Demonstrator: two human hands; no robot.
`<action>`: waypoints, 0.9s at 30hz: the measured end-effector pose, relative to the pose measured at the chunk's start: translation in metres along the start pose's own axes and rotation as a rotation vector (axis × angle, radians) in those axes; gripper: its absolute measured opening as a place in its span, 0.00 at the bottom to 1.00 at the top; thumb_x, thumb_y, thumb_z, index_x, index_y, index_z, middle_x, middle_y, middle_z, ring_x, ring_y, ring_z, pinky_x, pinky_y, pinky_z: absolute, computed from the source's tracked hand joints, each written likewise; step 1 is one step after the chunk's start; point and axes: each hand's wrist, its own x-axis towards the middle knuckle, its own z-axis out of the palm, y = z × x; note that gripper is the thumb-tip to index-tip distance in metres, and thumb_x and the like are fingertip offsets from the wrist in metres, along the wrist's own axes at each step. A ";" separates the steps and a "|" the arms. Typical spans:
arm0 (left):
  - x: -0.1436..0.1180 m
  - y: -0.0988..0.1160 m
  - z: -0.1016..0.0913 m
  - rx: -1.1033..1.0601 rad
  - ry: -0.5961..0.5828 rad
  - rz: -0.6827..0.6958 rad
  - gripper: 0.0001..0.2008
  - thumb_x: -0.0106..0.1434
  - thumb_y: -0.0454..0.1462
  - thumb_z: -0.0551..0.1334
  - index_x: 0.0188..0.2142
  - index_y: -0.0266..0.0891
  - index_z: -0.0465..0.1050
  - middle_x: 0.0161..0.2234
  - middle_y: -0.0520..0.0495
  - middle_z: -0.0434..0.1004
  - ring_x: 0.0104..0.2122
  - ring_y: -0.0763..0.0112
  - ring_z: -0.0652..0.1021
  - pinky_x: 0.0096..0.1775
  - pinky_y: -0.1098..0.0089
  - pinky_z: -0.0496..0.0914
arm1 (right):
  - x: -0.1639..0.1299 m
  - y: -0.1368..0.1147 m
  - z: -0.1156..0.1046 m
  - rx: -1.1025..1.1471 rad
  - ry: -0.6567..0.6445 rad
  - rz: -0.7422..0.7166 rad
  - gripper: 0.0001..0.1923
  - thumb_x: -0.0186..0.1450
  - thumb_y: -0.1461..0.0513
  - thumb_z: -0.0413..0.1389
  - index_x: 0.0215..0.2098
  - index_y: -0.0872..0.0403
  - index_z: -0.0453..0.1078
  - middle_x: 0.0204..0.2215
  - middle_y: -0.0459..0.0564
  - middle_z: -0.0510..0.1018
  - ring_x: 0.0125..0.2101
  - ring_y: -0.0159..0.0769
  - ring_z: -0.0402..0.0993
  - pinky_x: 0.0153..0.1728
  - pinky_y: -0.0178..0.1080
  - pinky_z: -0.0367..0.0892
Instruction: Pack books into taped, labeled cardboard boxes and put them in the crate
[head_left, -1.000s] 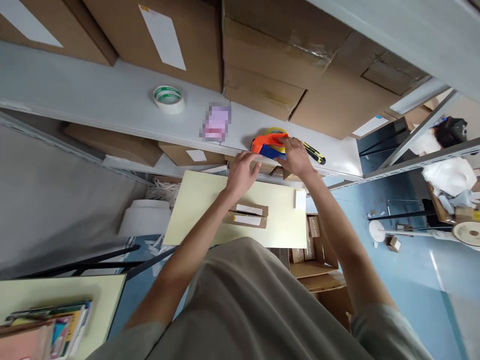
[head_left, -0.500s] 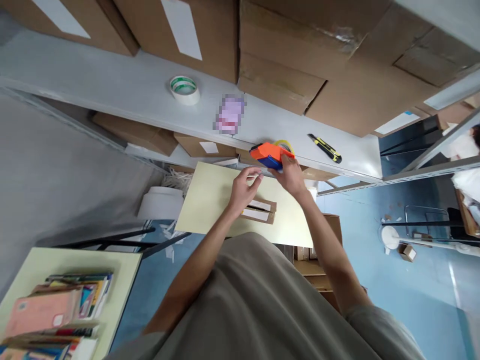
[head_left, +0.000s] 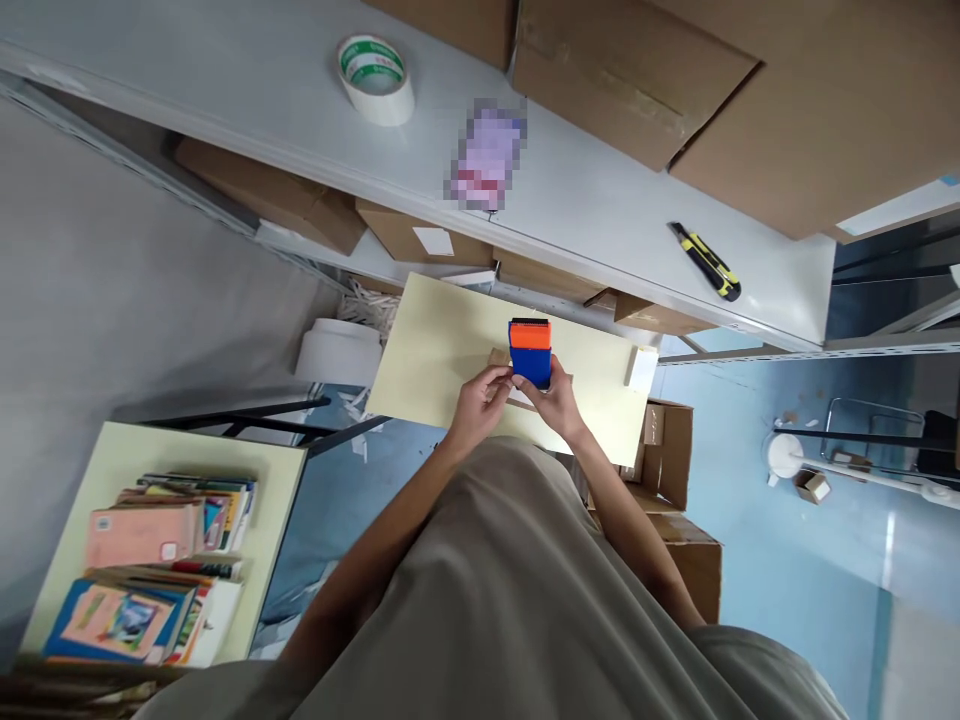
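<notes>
An orange and blue tape dispenser with a black toothed edge stands upright above the pale yellow table. My right hand is closed around its lower right side, thumb across the bottom. At its lower left corner is my left hand, the fingertips pinched together; what they grip, if anything, is hidden. Below both hands lies a small brown cardboard piece with white strips, mostly covered by the hands and the dispenser. The table is right in front of my body.
On the grey shelf ahead are a white tape roll, a blurred-out purple item, a yellow-black utility knife and large cartons. Stacked books lie on a side table at left. Open cartons stand at right.
The tape dispenser has come down from near the shelf edge toward my body and turned upright. My left hand has closed in against its lower corner. The view has shifted.
</notes>
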 end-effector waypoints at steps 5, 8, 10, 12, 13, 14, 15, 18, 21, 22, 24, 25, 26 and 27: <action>0.017 0.008 -0.027 0.019 -0.019 -0.020 0.23 0.69 0.57 0.71 0.48 0.41 0.86 0.47 0.40 0.90 0.48 0.54 0.88 0.52 0.59 0.82 | -0.002 0.008 -0.001 -0.068 -0.045 0.000 0.37 0.63 0.30 0.68 0.48 0.50 0.72 0.39 0.51 0.84 0.37 0.44 0.78 0.42 0.47 0.78; 0.036 0.021 -0.052 -0.039 -0.011 -0.073 0.31 0.71 0.65 0.65 0.47 0.41 0.87 0.49 0.38 0.90 0.52 0.50 0.87 0.50 0.59 0.80 | -0.008 0.009 -0.008 -0.147 -0.099 -0.009 0.37 0.64 0.30 0.68 0.48 0.50 0.71 0.40 0.52 0.85 0.37 0.44 0.78 0.42 0.47 0.78; 0.045 0.034 -0.063 -0.043 -0.104 -0.093 0.36 0.70 0.69 0.63 0.46 0.40 0.88 0.49 0.37 0.90 0.52 0.49 0.86 0.50 0.59 0.80 | -0.014 0.007 -0.014 -0.185 -0.137 -0.029 0.36 0.65 0.30 0.67 0.49 0.49 0.71 0.41 0.52 0.85 0.39 0.46 0.79 0.43 0.47 0.78; 0.050 0.048 -0.068 -0.030 -0.200 -0.091 0.36 0.67 0.70 0.66 0.46 0.41 0.89 0.49 0.38 0.90 0.53 0.49 0.86 0.51 0.59 0.79 | -0.020 0.003 -0.020 -0.221 -0.173 -0.054 0.34 0.68 0.32 0.66 0.51 0.49 0.71 0.43 0.55 0.85 0.41 0.48 0.81 0.45 0.48 0.79; 0.051 0.054 -0.069 -0.027 -0.235 -0.085 0.35 0.66 0.70 0.69 0.46 0.41 0.89 0.49 0.38 0.90 0.53 0.49 0.85 0.52 0.59 0.79 | -0.023 0.001 -0.022 -0.240 -0.187 -0.065 0.34 0.69 0.33 0.65 0.53 0.50 0.71 0.45 0.56 0.85 0.43 0.50 0.81 0.46 0.49 0.79; 0.051 0.060 -0.068 -0.029 -0.261 -0.079 0.34 0.64 0.69 0.72 0.46 0.41 0.89 0.49 0.39 0.90 0.52 0.50 0.85 0.52 0.59 0.79 | -0.026 -0.001 -0.024 -0.262 -0.197 -0.074 0.33 0.70 0.34 0.65 0.55 0.50 0.72 0.46 0.57 0.86 0.44 0.51 0.82 0.47 0.50 0.80; 0.051 0.064 -0.067 -0.032 -0.281 -0.072 0.33 0.63 0.67 0.73 0.46 0.41 0.89 0.48 0.39 0.90 0.51 0.51 0.86 0.51 0.60 0.79 | -0.029 -0.002 -0.026 -0.286 -0.205 -0.076 0.34 0.70 0.35 0.65 0.57 0.50 0.72 0.48 0.58 0.86 0.45 0.52 0.83 0.49 0.51 0.80; 0.052 0.066 -0.065 -0.022 -0.306 -0.041 0.30 0.63 0.65 0.75 0.44 0.41 0.88 0.44 0.41 0.89 0.44 0.57 0.85 0.45 0.63 0.78 | -0.035 -0.006 -0.028 -0.354 -0.234 -0.060 0.34 0.71 0.36 0.66 0.61 0.51 0.72 0.50 0.60 0.86 0.45 0.53 0.84 0.50 0.53 0.80; 0.056 0.058 -0.066 0.001 -0.311 -0.023 0.28 0.64 0.63 0.75 0.42 0.41 0.87 0.40 0.43 0.88 0.39 0.61 0.83 0.40 0.65 0.76 | -0.039 -0.009 -0.029 -0.402 -0.264 -0.038 0.32 0.72 0.37 0.65 0.58 0.51 0.73 0.48 0.59 0.86 0.44 0.52 0.84 0.49 0.52 0.81; 0.057 0.054 -0.067 0.004 -0.317 -0.021 0.27 0.64 0.63 0.75 0.41 0.41 0.87 0.40 0.43 0.88 0.38 0.62 0.83 0.39 0.65 0.76 | -0.039 -0.011 -0.029 -0.420 -0.270 -0.028 0.31 0.72 0.38 0.65 0.57 0.51 0.73 0.46 0.58 0.86 0.43 0.52 0.83 0.48 0.52 0.80; 0.061 0.046 -0.068 -0.002 -0.334 -0.023 0.27 0.65 0.63 0.74 0.41 0.41 0.86 0.40 0.43 0.89 0.38 0.62 0.83 0.40 0.65 0.76 | -0.040 -0.014 -0.031 -0.455 -0.286 0.007 0.30 0.71 0.38 0.66 0.55 0.51 0.74 0.42 0.56 0.85 0.40 0.50 0.82 0.45 0.50 0.80; 0.063 0.041 -0.068 -0.010 -0.341 -0.029 0.27 0.64 0.63 0.74 0.41 0.41 0.86 0.40 0.43 0.89 0.39 0.61 0.84 0.40 0.64 0.77 | -0.039 -0.015 -0.031 -0.465 -0.303 0.030 0.30 0.70 0.38 0.66 0.54 0.51 0.74 0.40 0.54 0.85 0.37 0.48 0.81 0.42 0.48 0.79; 0.064 0.035 -0.067 -0.021 -0.343 -0.039 0.28 0.64 0.63 0.75 0.41 0.41 0.86 0.40 0.43 0.89 0.39 0.61 0.84 0.41 0.64 0.77 | -0.039 -0.017 -0.032 -0.464 -0.330 0.056 0.30 0.69 0.39 0.67 0.54 0.52 0.74 0.38 0.53 0.85 0.35 0.46 0.80 0.40 0.47 0.78; 0.065 0.028 -0.066 -0.035 -0.339 -0.056 0.28 0.63 0.63 0.75 0.41 0.41 0.86 0.40 0.43 0.89 0.39 0.61 0.84 0.42 0.64 0.77 | -0.038 -0.018 -0.032 -0.451 -0.364 0.083 0.29 0.69 0.39 0.67 0.54 0.52 0.74 0.37 0.51 0.85 0.34 0.45 0.79 0.39 0.46 0.78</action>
